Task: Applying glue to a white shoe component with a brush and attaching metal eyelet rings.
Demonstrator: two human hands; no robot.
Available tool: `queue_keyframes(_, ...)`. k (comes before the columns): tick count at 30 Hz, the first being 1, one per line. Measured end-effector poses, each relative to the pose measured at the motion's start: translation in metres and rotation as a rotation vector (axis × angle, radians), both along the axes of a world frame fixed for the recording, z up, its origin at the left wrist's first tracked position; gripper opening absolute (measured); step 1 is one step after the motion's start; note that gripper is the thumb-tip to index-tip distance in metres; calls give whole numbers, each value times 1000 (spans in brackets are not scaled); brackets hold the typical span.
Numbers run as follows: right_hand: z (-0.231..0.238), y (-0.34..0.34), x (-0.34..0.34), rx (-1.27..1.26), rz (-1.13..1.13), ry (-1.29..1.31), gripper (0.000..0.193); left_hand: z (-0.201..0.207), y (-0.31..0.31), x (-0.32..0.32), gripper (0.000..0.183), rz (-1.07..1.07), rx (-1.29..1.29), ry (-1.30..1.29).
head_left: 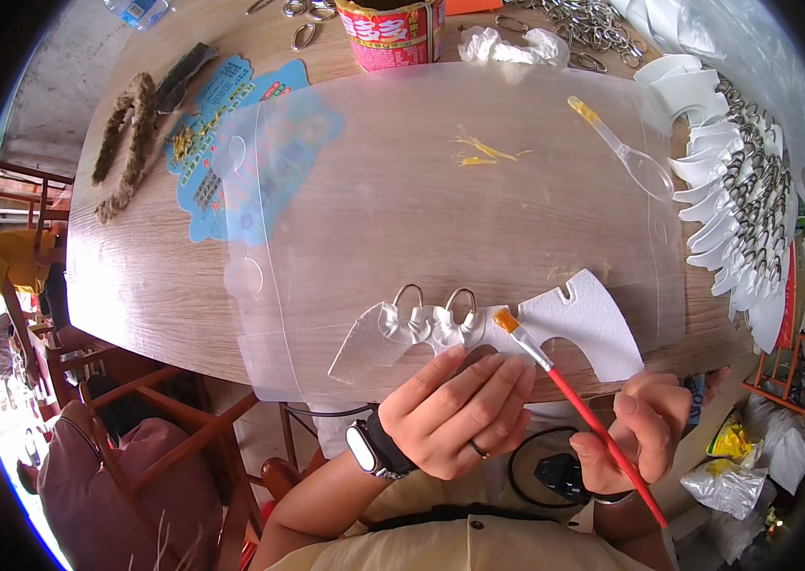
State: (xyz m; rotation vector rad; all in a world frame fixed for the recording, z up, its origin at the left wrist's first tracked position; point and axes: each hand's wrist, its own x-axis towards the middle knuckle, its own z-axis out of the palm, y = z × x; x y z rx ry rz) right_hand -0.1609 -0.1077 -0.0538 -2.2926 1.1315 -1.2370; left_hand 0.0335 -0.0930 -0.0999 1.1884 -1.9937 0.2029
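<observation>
Left hand [460, 409] lies flat, pinning the white foam piece [574, 328]; right hand [645, 428] grips the red brush [593, 419], whose bristles belong lightly beside the metal rings [460, 300].

White foam cutout with two metal rings [517, 328] on a clear plastic sheet [402, 209] at the near edge of the wooden table [146, 276], red-handled brush [569, 395] tip on its middle, clear plastic spoon [626, 152] behind right, stacked white cutouts [721, 181] far right, braided rope [127, 143] far left, red can [391, 33] at the back.
</observation>
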Motion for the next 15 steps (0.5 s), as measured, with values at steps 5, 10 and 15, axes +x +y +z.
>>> queue_keyframes(5,0,-2,-2,73,108,-43,43,1,0,1,21,3,3,0)
queue_keyframes(10,0,-3,2,82,107,-125,38,-1,0,0,20,-1,2,2)
queue_keyframes(15,4,-3,5,92,62,-152,28,0,0,1,21,-1,8,-4)
